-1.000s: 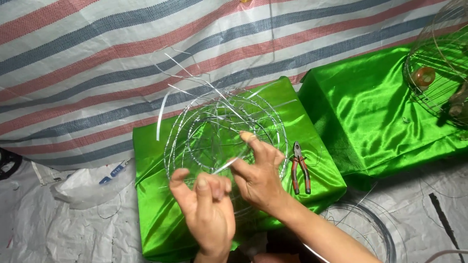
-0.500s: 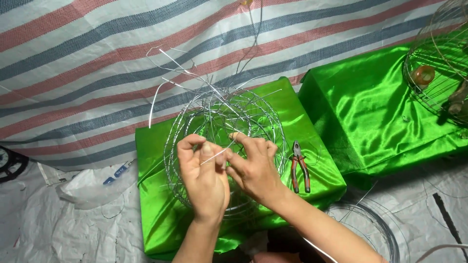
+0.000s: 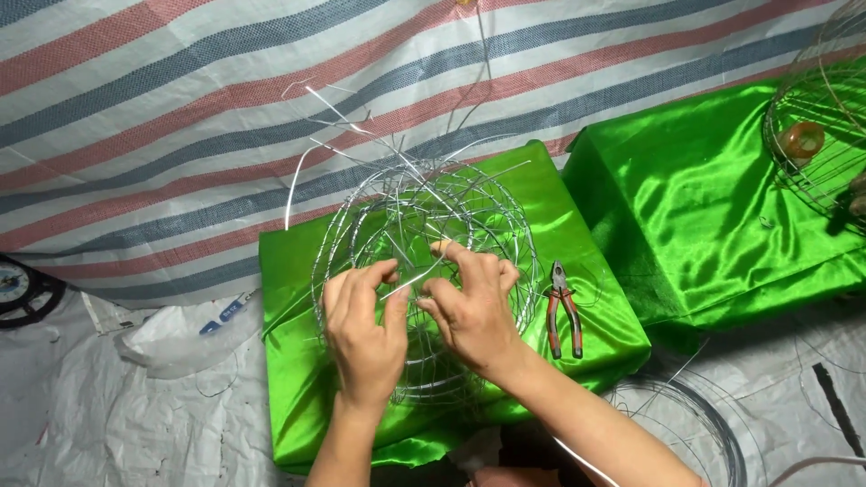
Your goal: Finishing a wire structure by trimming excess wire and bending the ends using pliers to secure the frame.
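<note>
Peeking in at the far left edge, a dark round object [image 3: 20, 290] is cut off by the frame and I cannot make out what it is. Right of it, low on the grey sheet, a crumpled clear plastic bag [image 3: 176, 335] lies with something blue inside, too small to read.

At frame centre my left hand [image 3: 363, 335] covers the lower left of the wire frame [image 3: 424, 243], thumb and forefinger pinched on a thin silver wire end. My right hand [image 3: 469, 307] sits just beside it, fingers curled and pinching the same strand from the other side; exactly where the strand joins the frame is hidden under my fingers.

The wire frame is a rounded, dome-like cage of many thin silver hoops, resting on a box draped in shiny green cloth [image 3: 298, 271], with loose straight wire ends sticking up toward the striped tarp.

Just right of my right hand lie red-handled pliers [image 3: 564, 311] on the cloth. Bottom right, a coil of wire [image 3: 713, 424] is partly cut off. At the upper right edge, a second wire cage [image 3: 816, 126] runs out of frame.
</note>
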